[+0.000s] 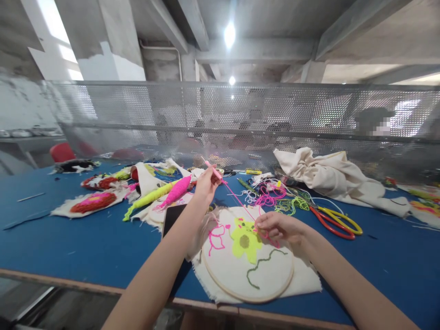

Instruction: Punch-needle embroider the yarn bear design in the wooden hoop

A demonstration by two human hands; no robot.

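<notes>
My left hand (206, 184) is closed around a pink punch needle (213, 171), raised above the table with its thin tip pointing up and away. From the tool, pink yarn (239, 200) runs taut down to my right hand (280, 227), whose fingertips pinch it. Below lies white cloth stretched in a round wooden embroidery hoop (256, 300). Stitched or drawn on the cloth are a yellow-green flower (244, 240), a pink outline (216, 238) and a dark green wavy line (257, 270). My right hand is over the hoop's right part, covering some of it.
Red and yellow-handled scissors (338, 222) lie at right by tangled pink and green yarn (292, 205). Behind them is a heap of cream cloth (330, 176). Yarn bundles (177, 191) and embroidered pieces (92, 201) are at left. A perforated metal screen (240, 114) borders the blue table (41, 252).
</notes>
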